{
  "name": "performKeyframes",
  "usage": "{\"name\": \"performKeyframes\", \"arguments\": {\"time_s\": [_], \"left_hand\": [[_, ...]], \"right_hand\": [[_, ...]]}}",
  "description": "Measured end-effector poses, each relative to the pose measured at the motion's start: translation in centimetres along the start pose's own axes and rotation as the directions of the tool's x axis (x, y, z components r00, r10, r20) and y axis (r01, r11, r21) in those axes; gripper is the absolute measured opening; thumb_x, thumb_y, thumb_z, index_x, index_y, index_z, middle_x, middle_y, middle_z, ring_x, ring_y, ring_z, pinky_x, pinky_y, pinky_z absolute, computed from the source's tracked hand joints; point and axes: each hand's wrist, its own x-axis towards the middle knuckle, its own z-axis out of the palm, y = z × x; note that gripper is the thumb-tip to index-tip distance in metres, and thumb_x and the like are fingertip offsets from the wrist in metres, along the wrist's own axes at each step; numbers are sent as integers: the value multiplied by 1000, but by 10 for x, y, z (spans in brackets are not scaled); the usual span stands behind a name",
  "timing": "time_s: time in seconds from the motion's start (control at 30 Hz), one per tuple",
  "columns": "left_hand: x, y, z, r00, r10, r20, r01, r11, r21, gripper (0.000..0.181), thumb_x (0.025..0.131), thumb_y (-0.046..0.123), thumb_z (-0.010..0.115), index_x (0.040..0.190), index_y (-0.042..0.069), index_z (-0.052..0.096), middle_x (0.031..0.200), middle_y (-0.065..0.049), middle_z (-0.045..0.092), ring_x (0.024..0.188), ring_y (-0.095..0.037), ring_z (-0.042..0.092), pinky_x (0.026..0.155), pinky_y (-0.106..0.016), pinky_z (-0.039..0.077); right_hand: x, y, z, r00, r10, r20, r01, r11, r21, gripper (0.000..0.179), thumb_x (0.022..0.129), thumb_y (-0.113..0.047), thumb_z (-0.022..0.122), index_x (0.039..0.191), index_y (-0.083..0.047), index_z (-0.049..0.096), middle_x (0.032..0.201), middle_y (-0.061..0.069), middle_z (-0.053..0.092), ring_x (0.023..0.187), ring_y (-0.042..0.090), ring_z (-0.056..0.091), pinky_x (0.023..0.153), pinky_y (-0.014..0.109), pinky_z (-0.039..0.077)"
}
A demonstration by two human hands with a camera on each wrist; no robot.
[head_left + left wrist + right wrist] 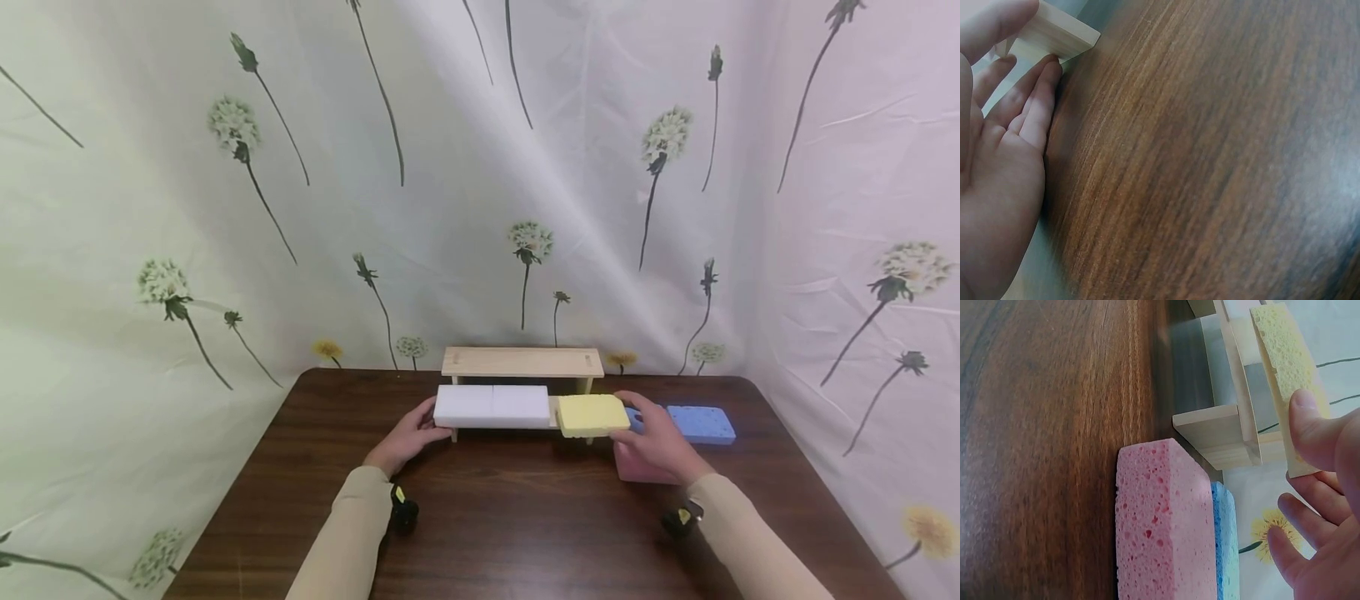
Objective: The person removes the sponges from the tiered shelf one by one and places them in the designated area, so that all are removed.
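Observation:
My right hand [656, 437] pinches a yellow sponge [592, 415] between thumb and fingers, over the right part of the lower wooden shelf [554, 412]. In the right wrist view the thumb presses on the sponge's porous face, and the lower fingers are spread beneath it. Two white blocks [491, 407] lie side by side on that shelf's left and middle. At its left end is my left hand [405, 442], fingers nearly straight, fingertips at the shelf's leg [1054, 37] and thumb by the front corner.
Behind stands a higher wooden shelf [522, 362]. Right of the lower shelf, a pink sponge [1160, 519] stands on the dark wooden table [495, 533], with blue sponges [701, 423] behind it. A dandelion-print curtain [465, 208] hangs along the table's back edge.

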Motion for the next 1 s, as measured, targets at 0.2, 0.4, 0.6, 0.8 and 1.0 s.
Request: {"name": "performKeyframes", "arguments": {"time_s": [0.2,0.4,0.6,0.8,1.0], "left_hand": [[1,-2,0,1000,1,-1,-1,1000,-3,82,95,22,80,164,11,36,165,-19,41,151,-35,41,125,-53,33],[2,-5,-1,1000,1,-2,-1,1000,-8,82,94,21,81,163,11,37,164,-19,42,150,-35,42,125,-54,33],[1,-2,-1,1000,12,1,-12,1000,-11,83,95,22,80,164,10,36,163,-19,43,149,-35,43,124,-53,34],[0,-2,-1,1000,5,-2,-5,1000,-4,83,95,22,80,164,10,35,164,-19,42,150,-36,42,125,-54,33],[2,-2,-1,1000,-1,5,1,1000,10,85,95,25,80,165,11,33,164,-19,41,150,-35,42,124,-53,34]], "right_hand": [[-7,-3,-5,1000,5,0,-5,1000,-9,68,94,-22,82,152,-5,50,152,25,54,137,48,52,109,65,48],[-18,0,-10,1000,24,-11,-24,1000,16,68,93,-20,82,152,-6,49,152,25,53,136,50,53,108,67,47],[-24,9,-14,999,25,-47,-25,1000,3,69,93,-16,82,152,-3,49,151,26,54,137,49,52,108,67,48],[-32,16,-22,998,6,-56,-6,1000,-16,70,94,-18,81,152,0,48,150,28,54,138,49,51,108,68,46],[-40,22,-31,999,21,-46,-22,1000,-19,69,94,-18,81,152,-1,47,151,27,52,139,50,49,109,69,45]]}}
